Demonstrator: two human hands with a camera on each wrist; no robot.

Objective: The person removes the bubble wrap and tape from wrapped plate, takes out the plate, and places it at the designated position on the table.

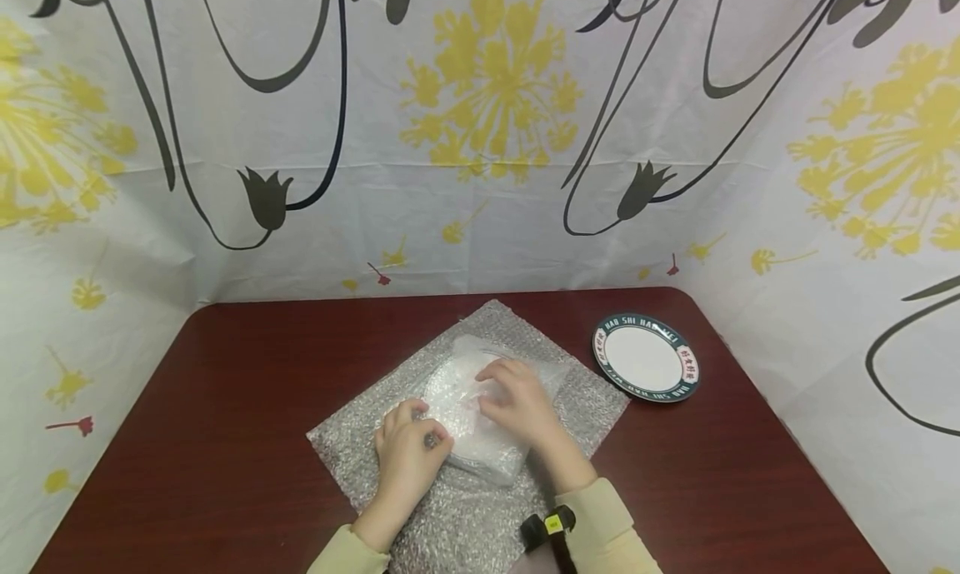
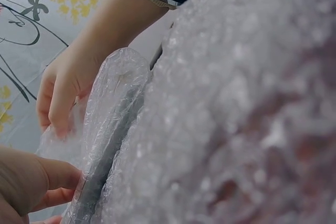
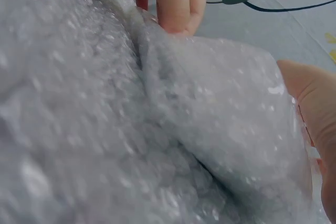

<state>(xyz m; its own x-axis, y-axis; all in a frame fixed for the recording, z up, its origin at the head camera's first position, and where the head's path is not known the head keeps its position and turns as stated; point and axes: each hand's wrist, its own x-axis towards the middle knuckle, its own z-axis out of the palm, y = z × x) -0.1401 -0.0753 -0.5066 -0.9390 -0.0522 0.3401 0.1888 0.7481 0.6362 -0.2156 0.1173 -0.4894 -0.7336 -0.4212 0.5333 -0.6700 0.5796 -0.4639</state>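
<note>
A flat bundle of clear bubble wrap [image 1: 459, 401] lies in the middle of a larger bubble wrap sheet [image 1: 480, 528]. Through the wrap shows a pale round thing, probably a plate; its detail is hidden. My left hand [image 1: 408, 457] is at the bundle's near left edge, thumb and fingers curled and pinching the wrap. Over the right part, my right hand [image 1: 525, 403] bends its fingers and thumb onto a loose flap of wrap. In the left wrist view, the wrapped edge [image 2: 113, 124] stands between both hands. The right wrist view shows the wrap [image 3: 231, 93] close up.
A white plate [image 1: 645, 357] with a dark green lettered rim lies at the right, by the sheet's corner. Everything rests on a dark red-brown table [image 1: 225, 441]. Patterned white cloth [image 1: 480, 224] hangs behind and at both sides.
</note>
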